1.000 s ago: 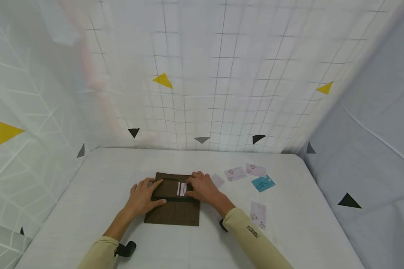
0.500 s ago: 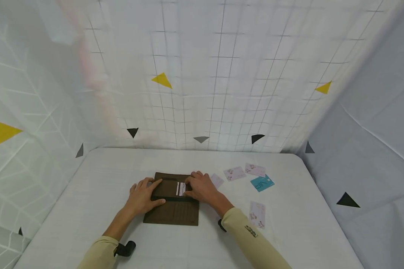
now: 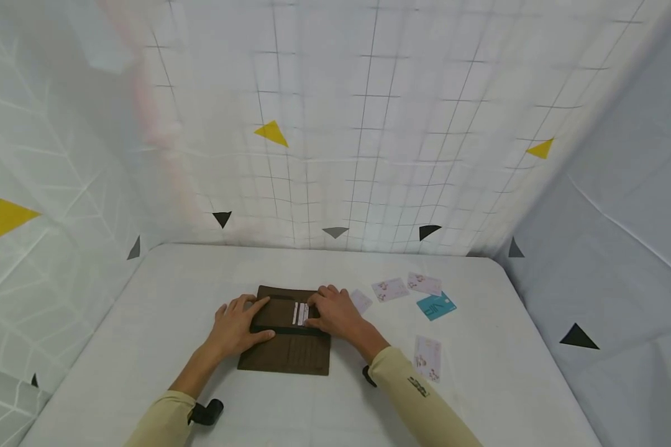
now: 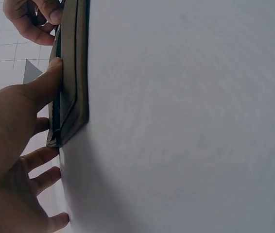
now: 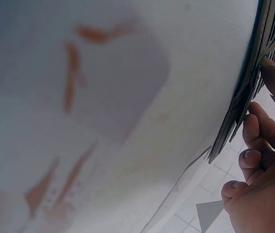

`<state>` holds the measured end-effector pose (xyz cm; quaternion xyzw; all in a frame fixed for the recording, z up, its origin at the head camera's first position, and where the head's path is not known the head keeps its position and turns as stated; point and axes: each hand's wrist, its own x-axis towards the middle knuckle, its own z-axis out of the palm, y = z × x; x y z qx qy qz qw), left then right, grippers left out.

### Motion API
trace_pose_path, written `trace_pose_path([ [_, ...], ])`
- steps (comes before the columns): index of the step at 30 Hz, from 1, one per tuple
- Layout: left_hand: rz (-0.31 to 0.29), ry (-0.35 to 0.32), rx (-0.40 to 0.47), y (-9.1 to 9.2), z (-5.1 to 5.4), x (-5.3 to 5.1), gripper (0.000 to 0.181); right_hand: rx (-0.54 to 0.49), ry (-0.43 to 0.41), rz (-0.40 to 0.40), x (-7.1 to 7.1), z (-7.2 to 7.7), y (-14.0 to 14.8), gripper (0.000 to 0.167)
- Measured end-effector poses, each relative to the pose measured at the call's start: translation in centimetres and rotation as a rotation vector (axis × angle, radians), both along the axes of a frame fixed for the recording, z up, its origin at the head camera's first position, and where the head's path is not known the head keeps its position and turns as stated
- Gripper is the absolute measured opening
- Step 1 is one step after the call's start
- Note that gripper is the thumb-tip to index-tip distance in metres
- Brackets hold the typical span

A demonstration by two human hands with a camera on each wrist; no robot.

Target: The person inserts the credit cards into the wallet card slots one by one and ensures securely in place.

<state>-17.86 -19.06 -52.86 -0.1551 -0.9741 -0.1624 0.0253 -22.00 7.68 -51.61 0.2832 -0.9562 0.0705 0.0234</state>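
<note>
A brown wallet (image 3: 285, 356) lies unfolded on the white table, with a dark band across its middle. Strips of several pale cards (image 3: 302, 314) show in slots of its upper half. My left hand (image 3: 236, 326) rests on the wallet's left side, fingers spread, the thumb pressing near the fold. On the right side, my right hand (image 3: 338, 312) grips the wallet's edge beside the cards, its thumb on the slot layers and its fingers bent. Whether it also pinches a card is hidden. In the right wrist view, the thumb touches the layered wallet edge (image 5: 239, 104).
Pale flowered cards lie to the right: one card (image 3: 360, 302) close to my right hand, others (image 3: 390, 289) (image 3: 424, 284) farther back. A teal card (image 3: 436, 306) touches one of them. Another flowered card (image 3: 428, 358) lies beside the right sleeve. Fabric walls (image 3: 335, 174) surround the table.
</note>
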Motion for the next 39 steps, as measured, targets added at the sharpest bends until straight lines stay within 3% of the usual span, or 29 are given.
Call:
trace_pose_path([
  [16, -0.010, 0.008, 0.017, -0.1, -0.4, 0.2, 0.081, -0.015, -0.065, -0.011, 0.1, 0.4, 1.4, 0.049],
  [34, -0.008, 0.024, 0.026, -0.3, -0.4, 0.2, 0.081, -0.052, -0.069, -0.036, 0.4, 0.6, 7.0, 0.048],
  [39, -0.011, 0.034, 0.029, -0.3, -0.2, 0.1, 0.081, -0.093, -0.112, -0.071, 0.4, 0.7, 8.9, 0.045],
])
